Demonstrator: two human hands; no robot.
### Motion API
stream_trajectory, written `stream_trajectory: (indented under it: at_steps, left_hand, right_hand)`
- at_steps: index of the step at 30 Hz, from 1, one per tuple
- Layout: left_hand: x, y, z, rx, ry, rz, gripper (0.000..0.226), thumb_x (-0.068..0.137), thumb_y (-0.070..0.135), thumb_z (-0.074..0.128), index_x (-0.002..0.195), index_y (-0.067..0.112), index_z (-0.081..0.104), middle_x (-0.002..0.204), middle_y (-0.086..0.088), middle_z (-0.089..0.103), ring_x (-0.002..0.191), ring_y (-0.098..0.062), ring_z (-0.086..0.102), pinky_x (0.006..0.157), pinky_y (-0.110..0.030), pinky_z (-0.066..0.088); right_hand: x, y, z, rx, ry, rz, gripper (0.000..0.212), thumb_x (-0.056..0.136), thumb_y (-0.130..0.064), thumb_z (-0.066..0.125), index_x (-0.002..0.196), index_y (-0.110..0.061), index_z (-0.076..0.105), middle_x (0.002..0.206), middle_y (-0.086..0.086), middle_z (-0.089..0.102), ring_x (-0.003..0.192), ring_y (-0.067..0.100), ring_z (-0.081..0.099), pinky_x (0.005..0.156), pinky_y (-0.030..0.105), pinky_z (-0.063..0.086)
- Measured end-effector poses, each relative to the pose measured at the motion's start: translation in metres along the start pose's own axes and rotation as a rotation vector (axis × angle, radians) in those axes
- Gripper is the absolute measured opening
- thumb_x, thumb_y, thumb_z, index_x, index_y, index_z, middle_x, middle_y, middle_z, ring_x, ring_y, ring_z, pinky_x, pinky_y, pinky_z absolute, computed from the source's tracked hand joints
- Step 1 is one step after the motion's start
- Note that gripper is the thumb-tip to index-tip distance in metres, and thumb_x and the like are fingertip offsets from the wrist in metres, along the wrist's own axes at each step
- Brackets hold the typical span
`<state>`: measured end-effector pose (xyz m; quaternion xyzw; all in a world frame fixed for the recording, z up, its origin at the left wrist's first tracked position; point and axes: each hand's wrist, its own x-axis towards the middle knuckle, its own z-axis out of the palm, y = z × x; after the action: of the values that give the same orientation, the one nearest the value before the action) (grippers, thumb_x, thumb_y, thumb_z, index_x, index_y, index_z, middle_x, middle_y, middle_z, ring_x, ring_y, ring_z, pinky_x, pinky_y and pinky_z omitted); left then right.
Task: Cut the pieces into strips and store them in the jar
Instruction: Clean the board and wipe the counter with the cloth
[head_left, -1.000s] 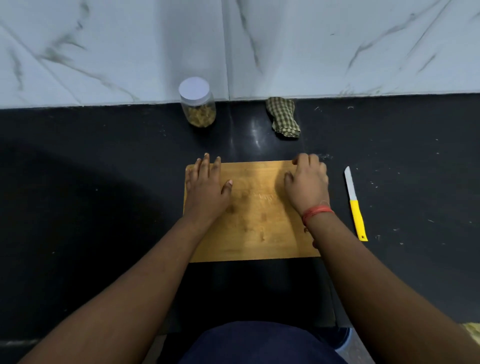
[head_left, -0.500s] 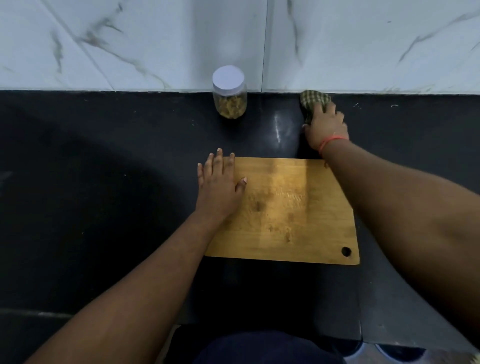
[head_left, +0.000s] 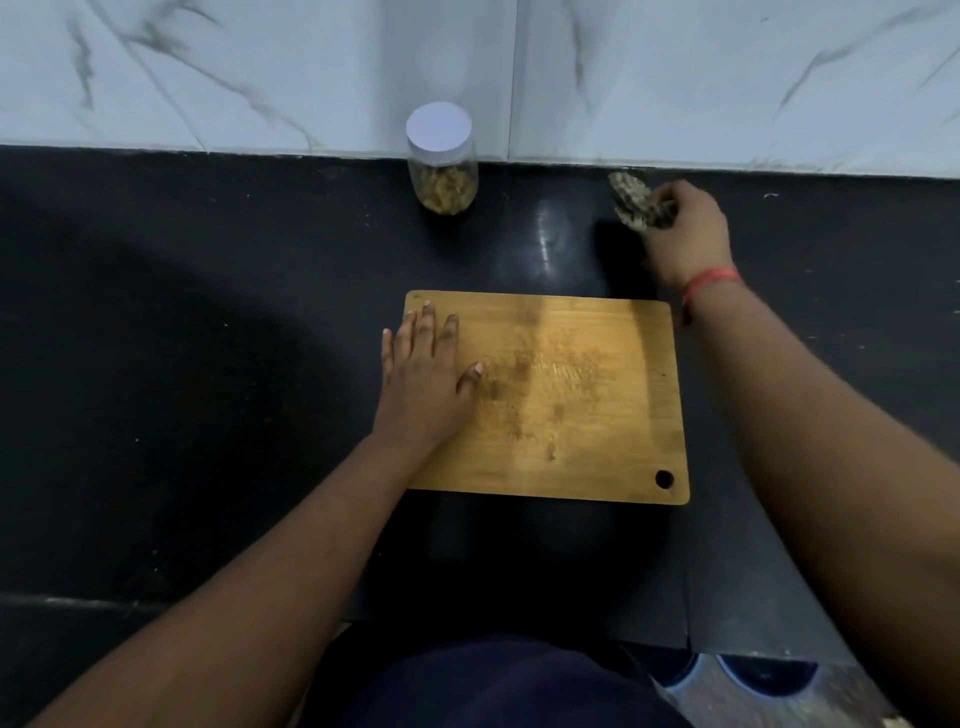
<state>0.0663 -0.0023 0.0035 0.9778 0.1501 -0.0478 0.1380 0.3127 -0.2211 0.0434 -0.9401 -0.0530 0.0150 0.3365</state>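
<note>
Left hand (head_left: 423, 374) flat on the board (head_left: 571, 405); right hand (head_left: 680, 228) grasps the cloth (head_left: 631, 200); jar (head_left: 442, 158) upright.

A black polished counter (head_left: 208, 338) is seen, bounded at the back by a white marble-patterned wall. A wooden cutting board (head_left: 571, 405) is laid flat on it near the front edge, its hanging hole at the near right corner. A lidded clear jar (head_left: 442, 158) is stood upright against the wall, well apart from the board.
</note>
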Motion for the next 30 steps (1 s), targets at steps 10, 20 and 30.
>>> stream_trajectory:
  at_steps: [10, 20, 30]
  left_hand:
    - [0.011, 0.029, 0.015, 0.029, -0.036, 0.101, 0.071, 0.103, 0.052, 0.033, 0.161, 0.017, 0.012, 0.169, -0.011, 0.002, 0.155, -0.028, -0.005, 0.125, -0.048, -0.005]
    - [0.02, 0.036, 0.036, 0.153, 0.022, 0.133, 0.069, 0.103, 0.059, 0.019, 0.16, 0.019, 0.018, 0.168, -0.011, 0.008, 0.155, -0.03, 0.003, 0.124, -0.054, 0.002]
    - [0.018, 0.035, 0.04, 0.161, 0.057, 0.13, 0.069, 0.103, 0.059, 0.017, 0.16, 0.02, 0.018, 0.168, -0.01, 0.008, 0.155, -0.028, 0.005, 0.125, -0.054, 0.005]
  right_hand:
    - [-0.142, 0.031, 0.001, -0.376, -0.163, -0.125, 0.037, 0.089, -0.03, 0.059, 0.125, -0.02, 0.053, 0.13, 0.01, 0.044, 0.115, 0.033, 0.045, 0.097, 0.049, 0.045]
    - [-0.113, 0.042, 0.039, -0.41, -0.172, -0.251, 0.057, 0.099, -0.014, 0.041, 0.154, -0.013, 0.022, 0.16, 0.013, 0.021, 0.149, 0.029, 0.015, 0.123, 0.038, 0.014]
    - [-0.192, 0.046, 0.021, -0.206, -0.244, -0.397, 0.061, 0.092, 0.003, 0.049, 0.148, -0.018, 0.039, 0.157, 0.004, 0.034, 0.146, 0.017, 0.027, 0.119, 0.032, 0.026]
